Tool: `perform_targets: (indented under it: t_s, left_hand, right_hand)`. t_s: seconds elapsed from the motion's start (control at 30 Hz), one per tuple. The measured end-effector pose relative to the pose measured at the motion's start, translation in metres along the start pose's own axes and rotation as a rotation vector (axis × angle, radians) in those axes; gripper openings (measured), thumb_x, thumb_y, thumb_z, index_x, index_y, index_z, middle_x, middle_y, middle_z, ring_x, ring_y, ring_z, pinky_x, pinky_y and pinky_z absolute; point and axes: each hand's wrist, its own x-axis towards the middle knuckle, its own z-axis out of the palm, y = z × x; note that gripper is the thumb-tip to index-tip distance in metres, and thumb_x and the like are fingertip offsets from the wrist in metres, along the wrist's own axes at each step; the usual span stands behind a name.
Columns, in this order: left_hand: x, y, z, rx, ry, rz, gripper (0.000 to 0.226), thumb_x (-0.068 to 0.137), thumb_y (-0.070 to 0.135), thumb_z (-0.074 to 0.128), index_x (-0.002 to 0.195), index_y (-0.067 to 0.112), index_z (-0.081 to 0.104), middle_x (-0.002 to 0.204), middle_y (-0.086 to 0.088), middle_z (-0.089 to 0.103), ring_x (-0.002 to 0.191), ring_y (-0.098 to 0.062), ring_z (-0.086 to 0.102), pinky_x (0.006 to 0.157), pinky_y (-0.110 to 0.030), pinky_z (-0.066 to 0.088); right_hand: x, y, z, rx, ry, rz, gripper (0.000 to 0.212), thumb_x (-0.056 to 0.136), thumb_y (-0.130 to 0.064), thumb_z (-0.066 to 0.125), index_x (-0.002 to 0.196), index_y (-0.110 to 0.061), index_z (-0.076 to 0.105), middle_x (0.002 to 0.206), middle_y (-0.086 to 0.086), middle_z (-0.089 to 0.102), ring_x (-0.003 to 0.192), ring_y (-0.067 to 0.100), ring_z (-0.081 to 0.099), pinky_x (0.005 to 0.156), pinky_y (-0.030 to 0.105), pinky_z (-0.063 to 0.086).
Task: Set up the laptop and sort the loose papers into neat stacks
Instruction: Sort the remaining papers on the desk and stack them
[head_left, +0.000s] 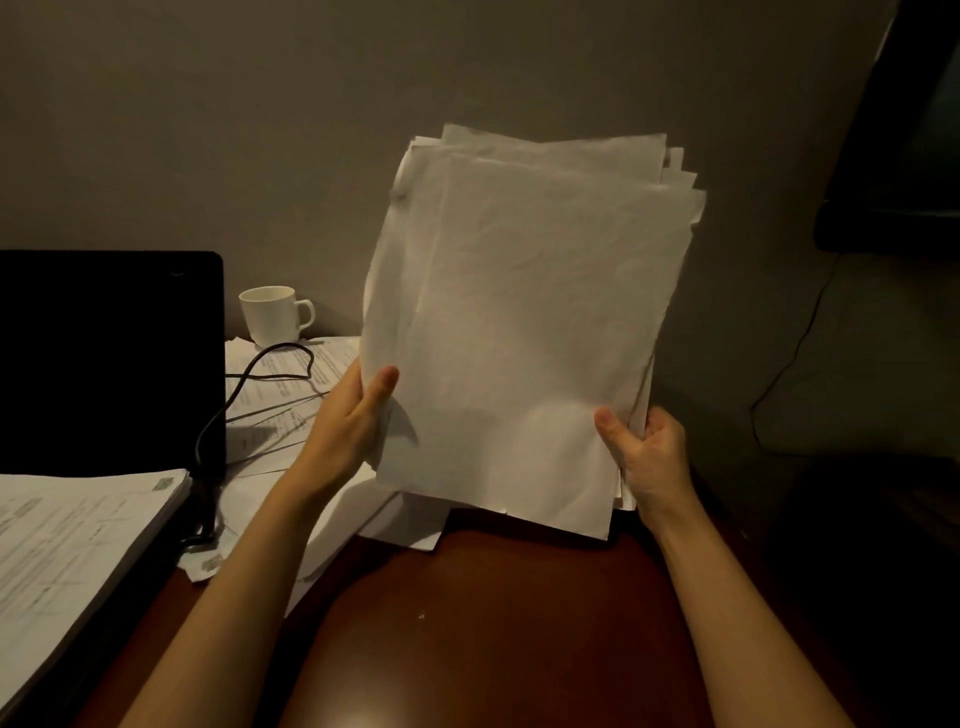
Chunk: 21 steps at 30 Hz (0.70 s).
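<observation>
White paper sheaf (524, 322) upright, lower edges pinched by left hand (345, 415) and right hand (647, 457) fingers.

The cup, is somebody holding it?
No, the cup stands alone by the wall, while the left hand and right hand both hold the papers.

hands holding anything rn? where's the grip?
Yes: a sheaf of white papers, raised upright over the table. Left hand has its grip on the lower left edge, right hand on the lower right edge.
</observation>
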Motion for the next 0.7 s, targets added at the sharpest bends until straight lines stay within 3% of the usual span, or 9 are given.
perform_targets:
  t_s: [0.2,0.3,0.47,0.7]
  left_hand:
    - [0.002,-0.004,0.002,0.06,0.198,0.011,0.025,0.091,0.032,0.055,0.113,0.025,0.044,0.098,0.016,0.051,0.088,-0.003,0.052,0.07,-0.02,0.048]
    - [0.001,-0.007,-0.001,0.063,0.186,-0.002,0.037,0.086,0.029,0.064,0.118,0.021,0.048,0.105,0.009,0.054,0.092,-0.011,0.054,0.072,-0.024,0.05]
    - [0.004,-0.012,-0.013,0.325,0.238,0.038,0.059,0.07,0.029,0.079,0.121,0.006,0.061,0.131,-0.003,0.052,0.108,-0.013,0.047,0.083,-0.027,0.047]
    - [0.006,0.002,-0.02,0.041,0.159,-0.105,0.082,0.05,0.035,0.083,0.123,0.016,0.053,0.112,-0.001,0.061,0.101,-0.019,0.058,0.082,-0.032,0.049]
  right_hand:
    - [0.001,-0.001,-0.001,0.107,0.011,-0.028,0.021,0.088,-0.007,0.06,0.109,-0.008,0.061,0.096,0.001,0.068,0.079,0.008,0.069,0.066,0.02,0.056]
    - [0.0,-0.002,-0.002,0.119,0.007,-0.05,0.019,0.087,-0.006,0.06,0.106,-0.009,0.062,0.093,-0.002,0.069,0.078,0.006,0.07,0.065,0.018,0.055]
    - [0.0,0.0,-0.001,0.089,0.031,-0.095,0.024,0.087,-0.004,0.061,0.11,-0.012,0.06,0.095,-0.005,0.067,0.077,0.001,0.068,0.065,0.014,0.053]
    - [0.0,0.003,0.002,0.022,-0.109,-0.144,0.026,0.086,0.0,0.06,0.1,-0.021,0.065,0.093,-0.011,0.073,0.089,0.009,0.068,0.075,0.023,0.055]
